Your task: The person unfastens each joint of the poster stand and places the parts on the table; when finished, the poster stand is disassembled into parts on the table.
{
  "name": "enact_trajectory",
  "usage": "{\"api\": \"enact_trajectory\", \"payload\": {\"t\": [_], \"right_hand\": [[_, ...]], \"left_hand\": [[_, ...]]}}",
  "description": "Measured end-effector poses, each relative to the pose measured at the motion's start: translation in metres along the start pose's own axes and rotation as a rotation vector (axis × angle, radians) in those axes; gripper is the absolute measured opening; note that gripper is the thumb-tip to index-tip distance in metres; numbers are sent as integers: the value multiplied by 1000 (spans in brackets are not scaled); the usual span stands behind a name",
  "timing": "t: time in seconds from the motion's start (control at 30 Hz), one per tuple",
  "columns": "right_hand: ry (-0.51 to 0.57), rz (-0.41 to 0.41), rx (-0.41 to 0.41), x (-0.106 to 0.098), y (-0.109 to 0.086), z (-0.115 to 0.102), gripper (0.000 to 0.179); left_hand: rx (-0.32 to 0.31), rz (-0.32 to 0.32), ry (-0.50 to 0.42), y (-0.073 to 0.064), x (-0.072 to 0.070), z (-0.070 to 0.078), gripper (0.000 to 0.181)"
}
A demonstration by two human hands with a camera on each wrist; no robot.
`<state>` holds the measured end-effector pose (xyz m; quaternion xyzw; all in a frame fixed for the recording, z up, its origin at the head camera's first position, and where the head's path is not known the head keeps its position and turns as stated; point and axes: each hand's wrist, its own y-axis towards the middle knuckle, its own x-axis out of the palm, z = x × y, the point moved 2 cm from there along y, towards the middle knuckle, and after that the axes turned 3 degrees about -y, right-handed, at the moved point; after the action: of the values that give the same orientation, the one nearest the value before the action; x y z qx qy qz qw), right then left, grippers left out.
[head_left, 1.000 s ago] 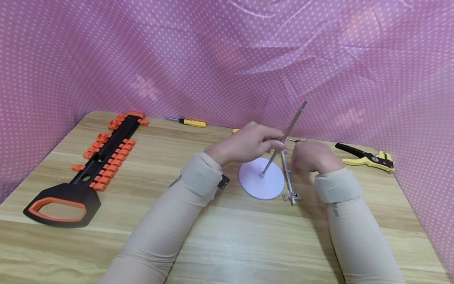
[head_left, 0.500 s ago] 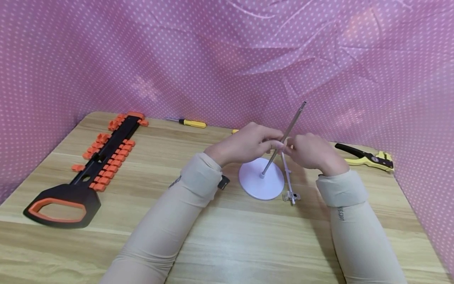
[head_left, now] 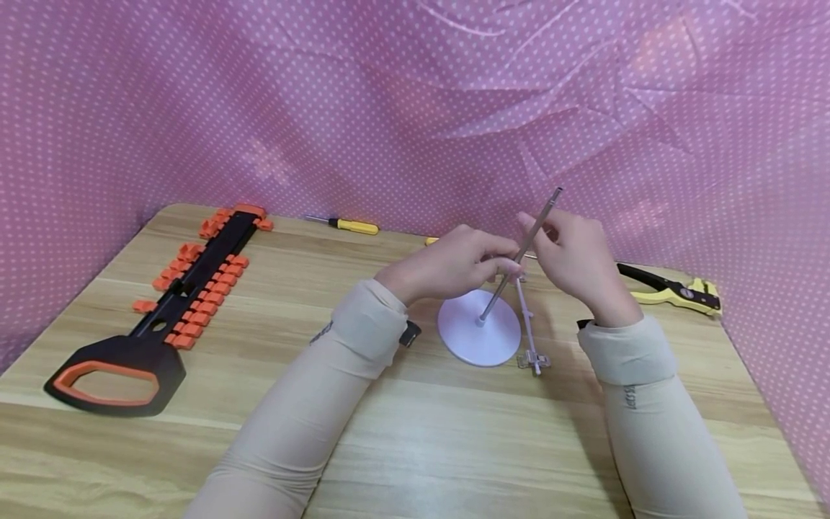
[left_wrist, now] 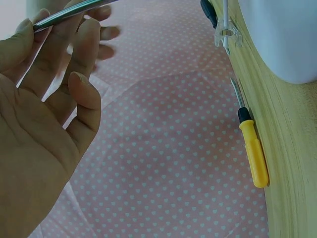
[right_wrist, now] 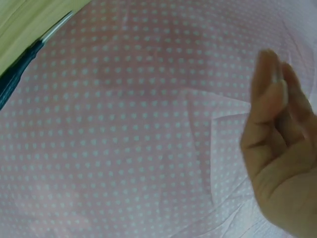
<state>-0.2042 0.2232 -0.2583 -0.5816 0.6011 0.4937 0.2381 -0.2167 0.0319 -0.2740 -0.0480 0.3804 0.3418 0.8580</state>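
My left hand (head_left: 447, 263) pinches a slim metal rod (head_left: 499, 299) between thumb and fingers. The rod leans up and to the right from a round white base (head_left: 476, 344) on the table. My right hand (head_left: 573, 256) is raised at the rod's upper part, its fingers loosely bent; one digit overlaps the rod in the head view. Nothing shows in that hand (right_wrist: 282, 148) in the right wrist view. In the left wrist view the rod (left_wrist: 69, 13) lies across the left fingers. Right beside the base lies a thin white stick (head_left: 527, 317) with clear plastic clips (head_left: 534, 359).
A long black holder with orange clips (head_left: 104, 346) lies on the left. Along the back edge rests a yellow-handled screwdriver (head_left: 353, 226); yellow-and-black pliers (head_left: 681, 292) lie at the right. A small black piece (head_left: 410, 333) shows beside the left wrist. A pink dotted cloth (head_left: 389, 94) hangs behind.
My right hand has come in to the rod beside the left hand, then risen along it. The left hand, rod and base have stayed in place.
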Motion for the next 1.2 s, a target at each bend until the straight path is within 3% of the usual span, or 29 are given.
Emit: {"api": "enact_trajectory", "payload": {"t": [0.13, 0.3, 0.57, 0.67, 0.9, 1.2], "right_hand": [[226, 77, -10, -5, -2, -4, 41], [531, 68, -82, -8, -6, -10, 38], [850, 110, -199, -15, -13, -18, 41], [884, 143, -233, -16, -16, -22, 39], [832, 228, -292, -16, -20, -27, 35], [784, 248, -302, -19, -21, -29, 35]], "left_hand": [[-12, -3, -10, 0, 0, -1, 21], [-38, -17, -21, 0, 0, -2, 21], [-39, -22, -21, 0, 0, -2, 21], [-46, -19, -18, 0, 0, -2, 22], [-59, -43, -24, -1, 3, -3, 23], [-64, -50, -24, -2, 5, -2, 23]]}}
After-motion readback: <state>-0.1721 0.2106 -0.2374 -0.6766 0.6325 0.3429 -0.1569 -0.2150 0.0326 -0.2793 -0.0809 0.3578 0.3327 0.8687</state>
